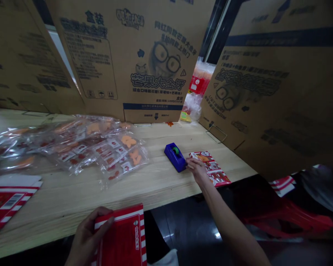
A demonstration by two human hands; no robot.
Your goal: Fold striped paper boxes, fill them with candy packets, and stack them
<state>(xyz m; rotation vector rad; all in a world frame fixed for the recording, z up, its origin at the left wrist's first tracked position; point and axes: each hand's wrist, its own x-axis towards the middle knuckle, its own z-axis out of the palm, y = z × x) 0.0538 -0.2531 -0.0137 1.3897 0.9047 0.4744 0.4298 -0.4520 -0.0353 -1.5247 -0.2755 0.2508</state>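
Just left of the right hand, at its fingertips, a tape dispenser sits on the table; just right of that hand lies a printed candy box. The left hand has a striped box on its right, at the table's near edge. Beyond the left hand lie candy packets; left of it, a barcoded box. Behind the packets stands a marshmallow carton; beyond the right hand, rightward, another carton.

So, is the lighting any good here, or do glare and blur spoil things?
Head view: dim overall, with glare on the clear bags and bright spots on the dark floor; the carton at right lies in shadow, its print soft; the blue tape dispenser has a readable outline.
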